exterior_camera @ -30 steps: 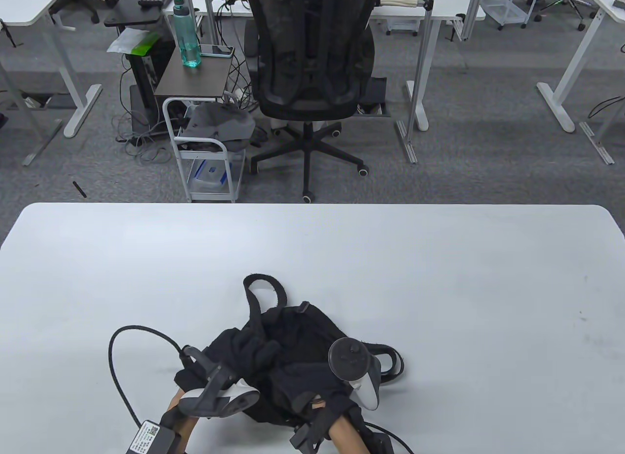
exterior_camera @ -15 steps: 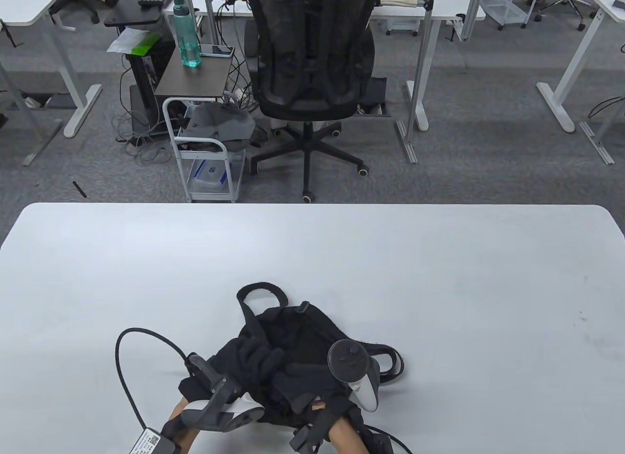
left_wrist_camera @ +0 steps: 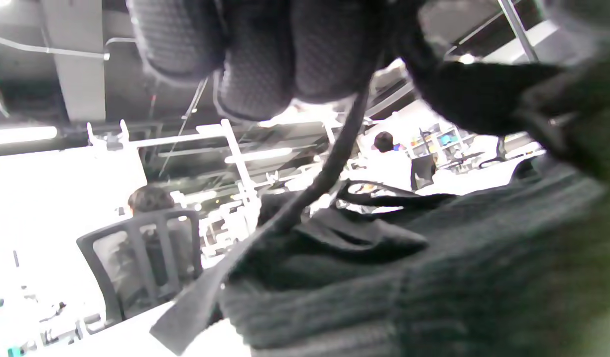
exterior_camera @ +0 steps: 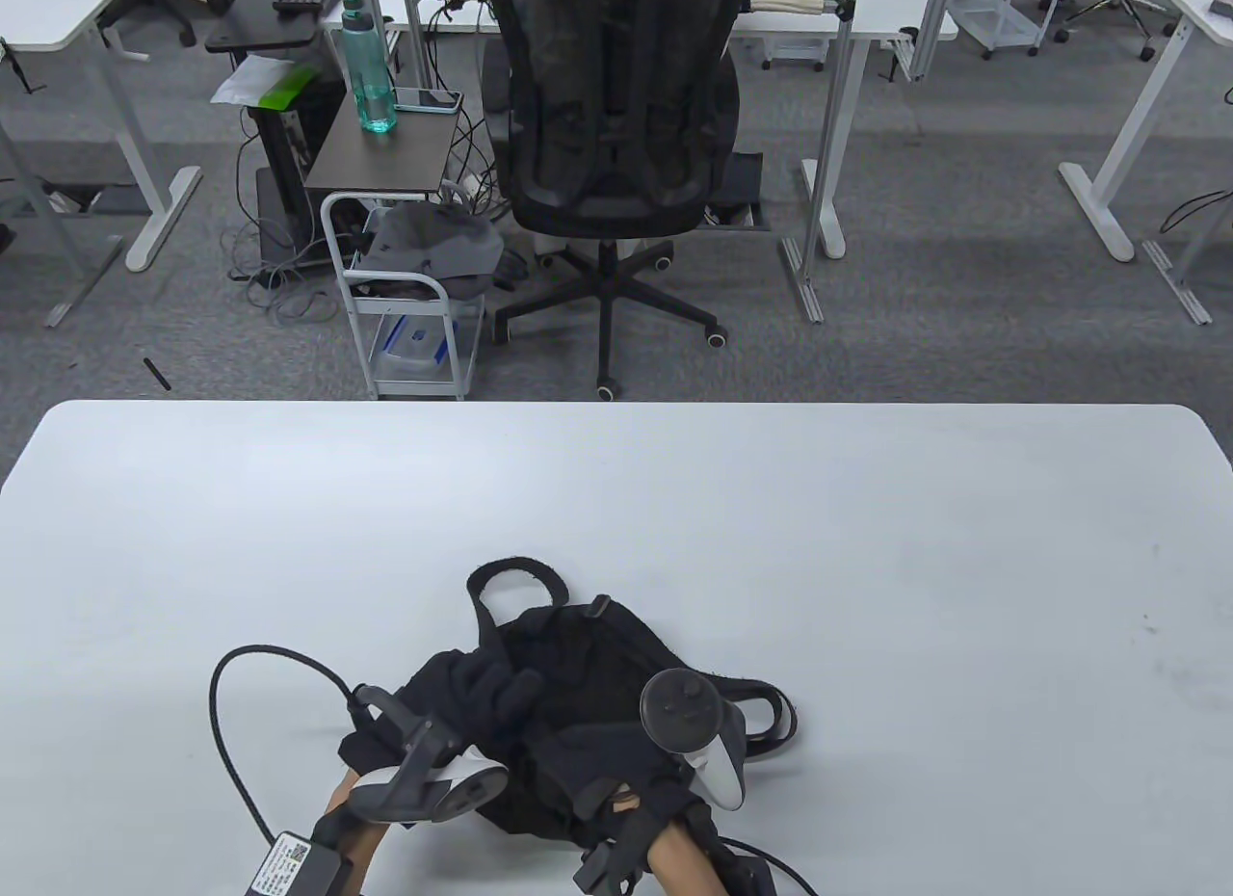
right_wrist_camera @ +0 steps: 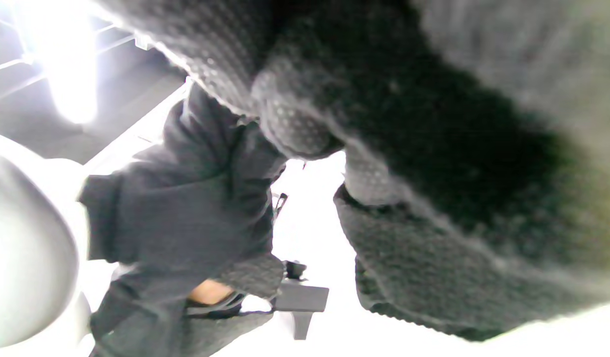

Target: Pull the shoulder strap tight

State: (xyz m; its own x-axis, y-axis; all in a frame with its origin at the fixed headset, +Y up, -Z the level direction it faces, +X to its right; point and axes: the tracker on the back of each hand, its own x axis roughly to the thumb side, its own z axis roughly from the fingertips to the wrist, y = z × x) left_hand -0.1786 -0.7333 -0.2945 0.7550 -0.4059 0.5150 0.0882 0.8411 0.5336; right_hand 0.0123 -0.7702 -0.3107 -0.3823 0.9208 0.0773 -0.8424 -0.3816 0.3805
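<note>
Fingers (left_wrist_camera: 265, 54) of the left hand (exterior_camera: 462, 689) curl around the shoulder strap (left_wrist_camera: 330, 163); right hand (exterior_camera: 597, 751) grips the bag (exterior_camera: 597, 655).

Matt black cloth bag (exterior_camera: 588, 665), woven strap (left_wrist_camera: 305, 198), smooth white table (exterior_camera: 867, 549)

Black is being shown across the bag (exterior_camera: 588, 665) and its shoulder strap (exterior_camera: 496, 597), set off by the plain white counter (exterior_camera: 867, 549). Both hands, left (exterior_camera: 472, 689) and right (exterior_camera: 597, 751), are being covered in black gloves with dotted, textured fingers (left_wrist_camera: 255, 54). Trackers (exterior_camera: 718, 756) are being shown in white and dark grey.
</note>
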